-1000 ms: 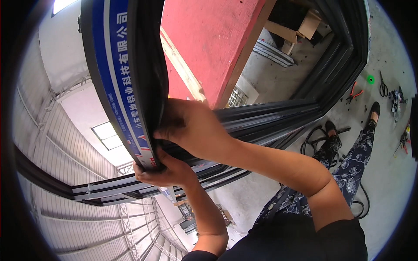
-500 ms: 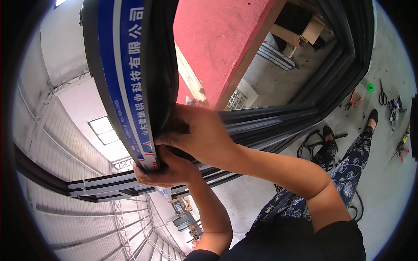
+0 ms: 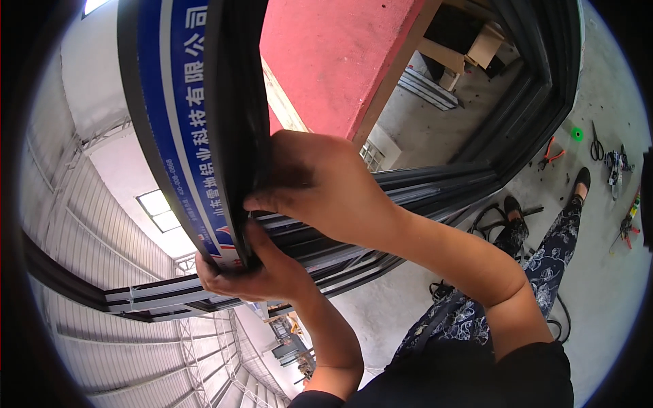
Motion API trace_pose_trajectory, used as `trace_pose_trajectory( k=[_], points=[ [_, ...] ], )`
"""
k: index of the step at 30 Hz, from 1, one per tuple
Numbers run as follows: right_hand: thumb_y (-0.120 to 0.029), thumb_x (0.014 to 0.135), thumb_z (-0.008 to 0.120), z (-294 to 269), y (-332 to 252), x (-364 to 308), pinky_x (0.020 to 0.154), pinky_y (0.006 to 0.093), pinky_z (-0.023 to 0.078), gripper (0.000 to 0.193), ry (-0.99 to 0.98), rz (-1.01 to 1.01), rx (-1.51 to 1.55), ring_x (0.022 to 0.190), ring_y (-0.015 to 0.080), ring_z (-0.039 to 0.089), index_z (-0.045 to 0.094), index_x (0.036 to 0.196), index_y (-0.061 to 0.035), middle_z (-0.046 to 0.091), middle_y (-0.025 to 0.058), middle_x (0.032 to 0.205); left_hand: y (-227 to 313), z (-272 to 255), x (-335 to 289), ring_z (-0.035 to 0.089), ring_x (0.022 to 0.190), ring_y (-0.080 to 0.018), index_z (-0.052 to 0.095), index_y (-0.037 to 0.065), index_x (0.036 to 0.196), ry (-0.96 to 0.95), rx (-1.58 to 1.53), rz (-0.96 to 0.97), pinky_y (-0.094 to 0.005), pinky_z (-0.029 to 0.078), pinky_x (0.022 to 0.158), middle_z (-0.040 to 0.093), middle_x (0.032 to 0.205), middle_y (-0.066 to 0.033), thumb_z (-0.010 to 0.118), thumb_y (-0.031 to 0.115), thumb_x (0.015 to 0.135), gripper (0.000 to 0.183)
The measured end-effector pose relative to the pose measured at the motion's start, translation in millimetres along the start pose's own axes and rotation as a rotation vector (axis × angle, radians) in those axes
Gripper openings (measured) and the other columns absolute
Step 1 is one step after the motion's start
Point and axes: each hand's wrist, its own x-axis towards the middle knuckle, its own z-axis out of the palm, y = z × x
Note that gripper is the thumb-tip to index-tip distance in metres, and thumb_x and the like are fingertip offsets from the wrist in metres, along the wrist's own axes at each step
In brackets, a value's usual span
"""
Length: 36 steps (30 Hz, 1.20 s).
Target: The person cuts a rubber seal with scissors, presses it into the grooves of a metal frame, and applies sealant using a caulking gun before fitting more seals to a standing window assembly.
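A dark metal window frame (image 3: 435, 197) stretches across the view. Its near upright member carries blue printed protective film (image 3: 178, 115) on one face, with a black inner edge (image 3: 235, 102) beside it. My left hand (image 3: 262, 272) wraps round the lower end of this member, thumb on the inner side and fingers on the film side. Just above, my right hand (image 3: 333, 187) is closed at the inner edge, thumb and fingertips pinched together. Whatever lies in that pinch is dark and mostly hidden by the fingers.
Behind the frame stands a red-topped table (image 3: 326, 61) with a wooden strip (image 3: 282, 95). On the floor at right lie orange-handled pliers (image 3: 551, 155), black scissors (image 3: 596, 141), and a green roll (image 3: 577, 134). A black hose or cord (image 3: 484, 224) is coiled near my feet.
The filmed member has shifted a little left in view, my left hand with it. My right hand has moved slightly up and right, and the black edge beside it bulges less.
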Motion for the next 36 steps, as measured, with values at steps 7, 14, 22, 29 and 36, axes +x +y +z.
trace_pose_trajectory(
  k=[7,14,22,29,36],
  points=[
    [-0.006,0.072,0.081,8.4,6.1,8.4,0.061,0.0333,0.051,0.024,-0.042,-0.026,0.223,0.065,0.0207,0.065,0.061,0.084,0.0007,0.065,0.0106,0.072,6.7,19.8,-2.1,0.056,0.101,-0.0325,0.052,0.000,0.123,0.179,-0.044,-0.109,-0.0422,0.048,0.081,0.054,0.110,-0.0150,0.079,0.031,0.078,0.061],
    [-0.009,0.072,0.082,-0.3,-6.7,9.2,0.064,0.0337,0.052,0.024,-0.061,-0.004,0.113,0.069,0.0224,0.067,0.066,0.088,0.0000,0.067,0.0114,0.076,6.7,7.0,2.4,0.056,0.100,-0.0333,0.052,0.001,0.121,0.068,0.026,-0.077,-0.0449,0.046,0.082,0.055,0.109,-0.0139,0.081,0.034,0.077,0.062],
    [-0.006,0.077,0.079,-11.7,-21.8,19.0,0.073,0.0310,0.054,0.024,-0.109,0.051,0.160,0.078,0.0184,0.068,0.064,0.094,0.0021,0.069,0.0102,0.083,11.0,14.6,9.3,0.056,0.100,-0.0342,0.048,0.003,0.123,0.050,0.186,0.090,-0.0480,0.045,0.082,0.056,0.108,-0.0125,0.089,0.026,0.066,0.073],
    [-0.002,0.081,0.076,-7.5,-25.0,18.8,0.079,0.0305,0.055,0.022,-0.181,0.093,0.222,0.085,0.0161,0.069,0.062,0.098,0.0015,0.071,0.0086,0.090,11.9,20.9,7.8,0.055,0.102,-0.0353,0.049,0.003,0.124,0.123,0.386,0.123,-0.0494,0.044,0.086,0.055,0.110,-0.0129,0.084,0.021,0.066,0.070],
    [-0.003,0.080,0.077,3.2,-34.1,18.3,0.072,0.0306,0.055,0.021,-0.053,0.101,0.064,0.078,0.0166,0.069,0.063,0.095,0.0017,0.070,0.0089,0.082,8.0,22.3,8.7,0.054,0.101,-0.0348,0.050,0.002,0.123,0.103,0.276,0.063,-0.0487,0.044,0.088,0.055,0.110,-0.0128,0.085,0.021,0.068,0.067]
  ],
)
